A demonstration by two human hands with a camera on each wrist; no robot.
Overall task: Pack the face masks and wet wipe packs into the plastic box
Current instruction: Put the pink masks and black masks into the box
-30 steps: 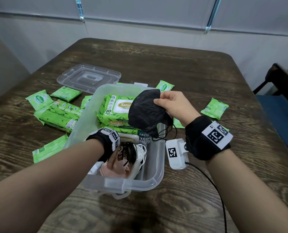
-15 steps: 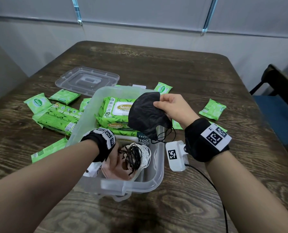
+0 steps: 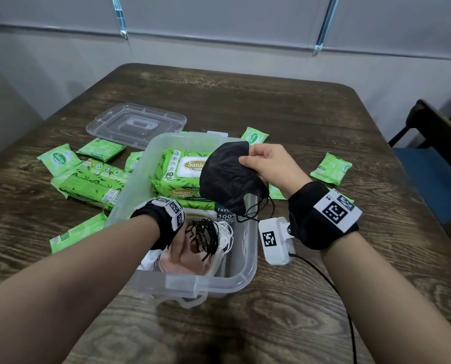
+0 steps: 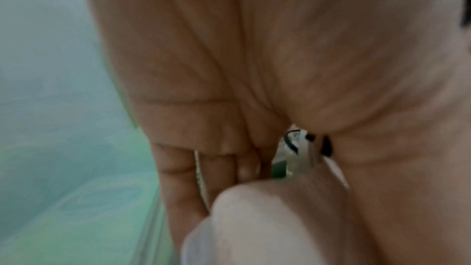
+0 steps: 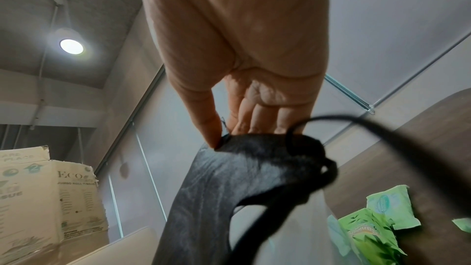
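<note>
The mask point(image 3: 231, 177) in the right hand point(image 3: 273, 164) is plain black, with thin black loops. In the clear box point(image 3: 241, 271) lie a pale pink mask point(image 3: 185, 264), white loops and a bright green leaf-printed wipe pack point(image 3: 178, 174) with a white and gold label. The table point(image 3: 271, 106) is dark brown woodgrain.

In the head view the left hand point(image 3: 178, 249) was mostly hidden under its wrist band, down in the plastic box point(image 3: 241, 274) at 6 o'clock. The left wrist view was blurred, so what the fingers point(image 4: 175, 176) touched could not be told. The black mask point(image 3: 229, 179) covered part of the large wipe pack point(image 3: 182, 169).
</note>
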